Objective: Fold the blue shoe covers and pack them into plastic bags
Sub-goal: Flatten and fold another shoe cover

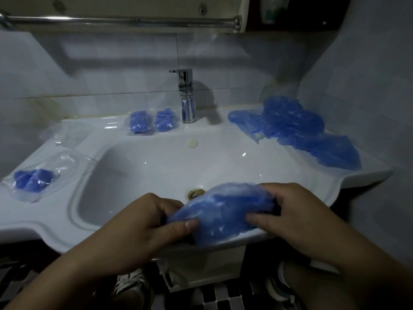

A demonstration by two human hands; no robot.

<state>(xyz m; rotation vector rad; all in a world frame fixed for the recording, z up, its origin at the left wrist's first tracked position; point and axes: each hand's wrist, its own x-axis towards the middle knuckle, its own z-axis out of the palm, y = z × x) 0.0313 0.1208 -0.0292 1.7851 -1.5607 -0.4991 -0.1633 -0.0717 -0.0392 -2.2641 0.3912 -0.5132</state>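
Shoe cover (223,211), blue and crumpled, hangs over the sink (156,166) front edge, pinched at its ends by left hand (143,231) and right hand (295,215).

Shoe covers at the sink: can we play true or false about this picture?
1. The left hand and right hand both hold one blue shoe cover above the sink. True.
2. The pile of loose covers lies left of the tap. False: it lies right of the tap.
3. Two packed bags lie just left of the tap. True.
4. Water is running from the tap. False: no water shows.
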